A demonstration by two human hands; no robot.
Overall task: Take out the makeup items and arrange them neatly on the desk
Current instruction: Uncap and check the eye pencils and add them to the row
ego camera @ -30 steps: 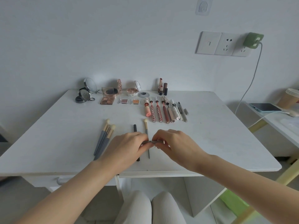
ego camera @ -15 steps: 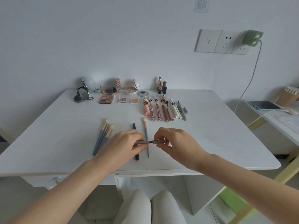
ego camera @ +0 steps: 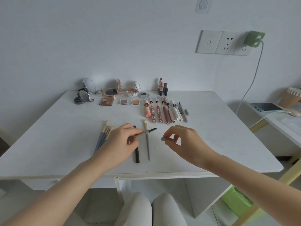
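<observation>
Apart come the two pieces: the left hand (ego camera: 121,141) now pinches the brow pencil (ego camera: 150,130), spoolie bared, above the worktop (ego camera: 211,128), while the right hand (ego camera: 184,141) pinches its grey cap (ego camera: 167,139) just to the right, over the front brushes.
</observation>
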